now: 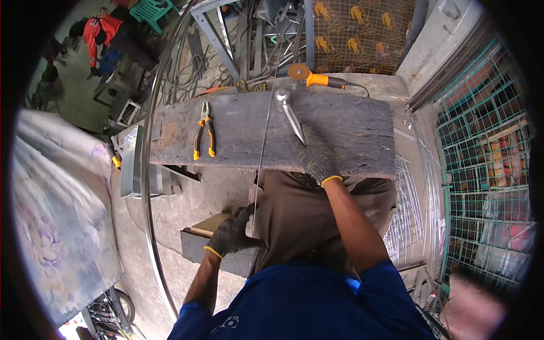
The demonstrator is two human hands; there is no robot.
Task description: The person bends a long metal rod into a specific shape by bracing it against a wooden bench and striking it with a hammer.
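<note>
On the plank [351, 130] | right hand [316, 157] closed over near end of metal snips [290, 115] | left hand [235, 231] below plank edge, pinching thin wire [264, 136] that crosses the plank | pliers [204, 135] lie left | grey box [195, 246] under left hand, contents hidden

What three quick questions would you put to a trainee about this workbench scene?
1. True or false: the pliers lie untouched on the plank.
2. Which hand grips the thin wire? A) left hand B) right hand
3. Which power tool lies beyond the plank's far edge?
Key: 1 true; 2 A; 3 the angle grinder.
</note>
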